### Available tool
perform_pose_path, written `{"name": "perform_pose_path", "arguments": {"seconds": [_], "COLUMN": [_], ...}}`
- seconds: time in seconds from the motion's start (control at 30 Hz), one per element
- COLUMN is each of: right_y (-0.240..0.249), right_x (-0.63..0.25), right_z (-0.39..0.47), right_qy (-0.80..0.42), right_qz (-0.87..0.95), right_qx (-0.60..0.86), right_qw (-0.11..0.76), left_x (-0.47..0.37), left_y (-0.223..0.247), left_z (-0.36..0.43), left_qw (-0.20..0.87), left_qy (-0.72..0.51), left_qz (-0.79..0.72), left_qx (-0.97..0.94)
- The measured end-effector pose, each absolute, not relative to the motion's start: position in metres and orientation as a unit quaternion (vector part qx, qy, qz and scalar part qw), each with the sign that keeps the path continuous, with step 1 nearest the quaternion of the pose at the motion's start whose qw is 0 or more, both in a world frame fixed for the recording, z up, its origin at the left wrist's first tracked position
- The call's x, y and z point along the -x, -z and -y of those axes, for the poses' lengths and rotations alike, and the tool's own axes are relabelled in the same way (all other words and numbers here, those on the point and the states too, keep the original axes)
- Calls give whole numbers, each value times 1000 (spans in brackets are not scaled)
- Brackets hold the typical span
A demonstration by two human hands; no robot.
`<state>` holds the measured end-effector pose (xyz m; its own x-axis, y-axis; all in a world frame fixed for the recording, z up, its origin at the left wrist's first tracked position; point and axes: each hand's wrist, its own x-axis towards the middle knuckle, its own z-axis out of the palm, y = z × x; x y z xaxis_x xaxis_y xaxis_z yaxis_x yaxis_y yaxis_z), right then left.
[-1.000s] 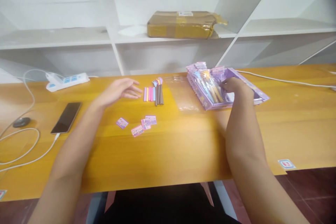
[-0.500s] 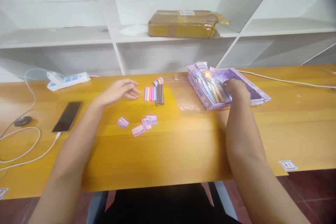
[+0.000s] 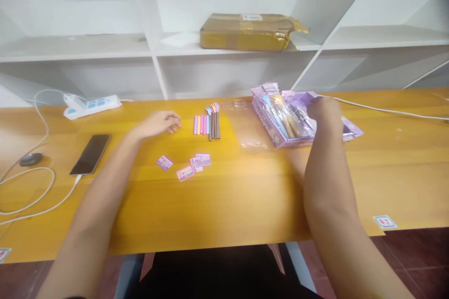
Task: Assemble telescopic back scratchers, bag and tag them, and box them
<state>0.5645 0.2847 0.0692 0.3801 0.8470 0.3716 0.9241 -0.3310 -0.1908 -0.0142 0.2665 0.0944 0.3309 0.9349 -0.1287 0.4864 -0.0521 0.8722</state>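
My right hand point(image 3: 325, 110) is over the purple patterned box point(image 3: 275, 133) at the right; its fingers are hidden, so what they hold cannot be seen. Wrapped packets point(image 3: 286, 112) with blue, orange and dark sticks lie in the box's left part. My left hand point(image 3: 159, 124) hovers over the table with loosely bent fingers apart and nothing in them. Just right of it stand side by side several short pastel sticks point(image 3: 201, 125) and several dark sticks point(image 3: 214, 125) with hand-shaped tops. Small printed cards point(image 3: 185, 173) lie nearer me.
Clear plastic sheets point(image 3: 249, 126) lie left of the box. A phone point(image 3: 90, 154), a black mouse point(image 3: 31, 160), white cables and a power strip point(image 3: 93, 106) are at the left. A taped carton point(image 3: 245, 32) sits on the shelf behind.
My right hand has moved right within the box area, uncovering a packet with dark sticks. My left hand has drawn slightly left, away from the pastel sticks.
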Motion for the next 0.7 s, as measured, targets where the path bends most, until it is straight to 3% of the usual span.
{"name": "perform_pose_path", "arguments": {"seconds": [0.2, 0.33, 0.4, 0.53, 0.7], "right_y": [-111, -126, -123, -97, -60], "right_x": [-524, -470, -436, -371, -331], "right_z": [-284, -281, -280, -277, -275], "right_qy": [109, 89, 56, -52, -110], "right_qz": [511, 603, 666, 781, 820], "right_qx": [818, 722, 666, 582, 552], "right_qw": [240, 328, 330, 220, 102], "left_x": [10, -13, -23, -34, -33], "left_y": [-68, -38, -24, -8, -5], "left_z": [-278, -279, -277, -271, -273], "left_qw": [422, 283, 224, 139, 122], "left_qy": [-232, -204, -172, -139, -147], "left_qz": [-514, -440, -427, -428, -432], "left_qx": [-710, -828, -859, -882, -881]}}
